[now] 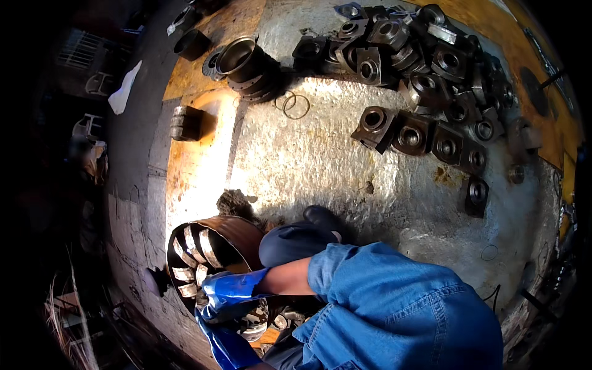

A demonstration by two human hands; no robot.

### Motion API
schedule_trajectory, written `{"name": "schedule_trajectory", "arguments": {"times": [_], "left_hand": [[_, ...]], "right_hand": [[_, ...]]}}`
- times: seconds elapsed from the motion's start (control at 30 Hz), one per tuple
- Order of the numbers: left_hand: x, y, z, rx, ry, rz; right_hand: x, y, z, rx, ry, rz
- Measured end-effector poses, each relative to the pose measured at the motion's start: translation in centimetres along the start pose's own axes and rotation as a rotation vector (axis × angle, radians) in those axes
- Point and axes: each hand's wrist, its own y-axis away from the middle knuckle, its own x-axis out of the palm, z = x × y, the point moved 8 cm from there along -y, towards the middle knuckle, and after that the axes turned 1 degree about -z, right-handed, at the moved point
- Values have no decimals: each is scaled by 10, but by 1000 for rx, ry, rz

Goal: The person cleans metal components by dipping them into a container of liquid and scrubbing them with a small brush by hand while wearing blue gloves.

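Both my hands wear blue gloves and meet at the near rim of a rusty metal drum (237, 234). Several curved metal pieces (208, 248) stand around the drum's inner wall, their pale faces lit. My right hand (219, 296), below a rolled denim sleeve, reaches to the drum's mouth beside a small metal piece (201, 274). Its fingers look bent, but what they hold is too dark to name. My left hand (216, 336) comes up from below, close under the right; its fingers are hidden. A container of small scraps (253, 317) shows partly beneath my right forearm.
Many dark metal blocks with round holes (410, 132) are heaped at the far right. Flanged cylinders (240, 58) are stacked at the far left, near two thin rings (296, 106). A ribbed block (186, 123) sits left of them. A dark clump (234, 203) lies behind the drum.
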Motion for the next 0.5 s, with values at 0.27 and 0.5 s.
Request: {"name": "schedule_trajectory", "arguments": {"times": [0.27, 0.5], "left_hand": [[195, 106, -113, 236, -67, 488], [297, 188, -148, 337, -178, 790]], "right_hand": [[-262, 94, 109, 409, 243, -303], [-409, 326, 178, 532, 1446, -1301]]}}
